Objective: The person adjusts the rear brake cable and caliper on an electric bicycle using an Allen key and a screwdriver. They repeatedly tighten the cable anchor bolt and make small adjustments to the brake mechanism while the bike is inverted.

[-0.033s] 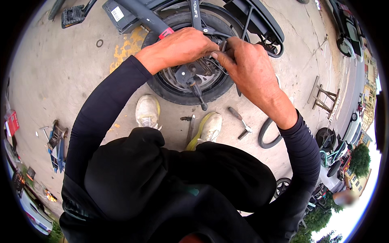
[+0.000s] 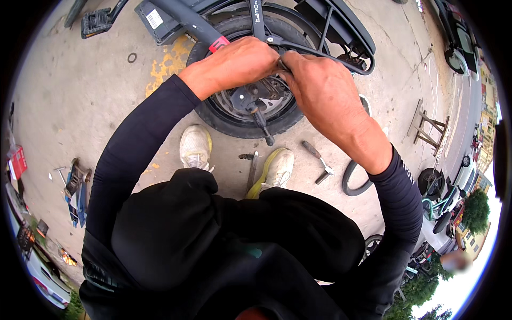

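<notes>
Both my hands are over the wheel (image 2: pixel 280 125) of a dark bicycle-like vehicle, just above its hub (image 2: pixel 244 99). My left hand (image 2: pixel 237 63) is closed at the hub's far side, its fingertips mostly hidden. Pressed close beside it, my right hand (image 2: pixel 328 88) pinches with thumb and forefinger around a small, dark, partly shiny piece (image 2: pixel 283 64). What that piece is, I cannot make out. From the hub a dark arm with a rounded end (image 2: pixel 261 125) points toward me. A grey frame tube (image 2: pixel 192 24) with a red mark runs beside my left hand.
Near my shoes lie a hammer-like tool (image 2: pixel 318 157) with a brown handle, a long flat metal bar (image 2: pixel 253 170) and a black rubber loop (image 2: pixel 350 181). A blue metal jack-like device (image 2: pixel 78 197) stands left, a wooden stand (image 2: pixel 431 130) right. A pedal (image 2: pixel 96 23) is at far left.
My right hand has shifted slightly left, its fingertips closer to my left hand and now covering more of the hub parts. The left hand stays nearly in place.
</notes>
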A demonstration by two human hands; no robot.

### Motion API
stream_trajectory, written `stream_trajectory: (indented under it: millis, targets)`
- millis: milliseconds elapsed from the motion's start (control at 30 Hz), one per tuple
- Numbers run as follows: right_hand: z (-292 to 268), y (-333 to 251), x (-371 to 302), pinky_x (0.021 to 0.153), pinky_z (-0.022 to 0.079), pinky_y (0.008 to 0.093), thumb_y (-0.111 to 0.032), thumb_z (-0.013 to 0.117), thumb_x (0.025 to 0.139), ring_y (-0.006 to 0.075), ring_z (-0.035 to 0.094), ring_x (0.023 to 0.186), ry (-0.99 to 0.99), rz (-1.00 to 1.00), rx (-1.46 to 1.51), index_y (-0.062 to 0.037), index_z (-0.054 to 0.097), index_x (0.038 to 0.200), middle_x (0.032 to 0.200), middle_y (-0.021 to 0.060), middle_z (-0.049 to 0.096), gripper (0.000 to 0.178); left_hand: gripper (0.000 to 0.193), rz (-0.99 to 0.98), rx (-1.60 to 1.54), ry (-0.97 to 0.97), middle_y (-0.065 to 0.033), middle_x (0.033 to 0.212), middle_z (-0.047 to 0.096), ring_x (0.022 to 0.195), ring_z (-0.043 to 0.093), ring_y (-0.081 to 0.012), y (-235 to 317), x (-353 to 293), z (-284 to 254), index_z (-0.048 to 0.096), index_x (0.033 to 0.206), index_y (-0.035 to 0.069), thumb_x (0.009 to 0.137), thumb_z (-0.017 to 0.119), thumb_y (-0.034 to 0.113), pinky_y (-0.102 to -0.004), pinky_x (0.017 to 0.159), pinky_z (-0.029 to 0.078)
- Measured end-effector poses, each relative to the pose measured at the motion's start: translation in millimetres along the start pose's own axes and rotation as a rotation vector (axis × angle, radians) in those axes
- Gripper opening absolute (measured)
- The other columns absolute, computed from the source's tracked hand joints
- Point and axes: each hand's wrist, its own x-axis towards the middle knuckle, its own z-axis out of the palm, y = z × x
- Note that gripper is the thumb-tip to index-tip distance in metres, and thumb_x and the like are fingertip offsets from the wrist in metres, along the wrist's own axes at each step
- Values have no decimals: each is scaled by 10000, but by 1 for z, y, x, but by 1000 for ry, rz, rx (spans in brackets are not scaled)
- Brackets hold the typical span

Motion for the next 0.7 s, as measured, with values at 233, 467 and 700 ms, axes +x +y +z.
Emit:
stream_trajectory:
  millis: [233,467,700]
  targets:
    - [-7,5,-2,699,590,378,-128,711,845,277,744,852,-19,-358,-193,-48,728,854,878,143,728,81,132,15,-78,7,-193,792,662,778,645,-422,3,0,-11,677,890,29,882,689,161,-489,677,500]
    - [-8,-3,-13,696,585,358,-173,750,827,258,748,813,-71,-94,-206,-91,763,774,763,107,731,99,150,43,1,-23,-171,764,666,758,653,-404,3,5,-8,677,874,47,890,707,193,-495,671,500]
    - [-9,18,3,747,513,280,-153,704,806,144,606,911,56,-625,-631,-93,675,853,791,-23,606,82,119,-49,92,-192,-183,822,673,823,648,-417,9,7,-25,659,889,40,876,699,151,-484,687,511]
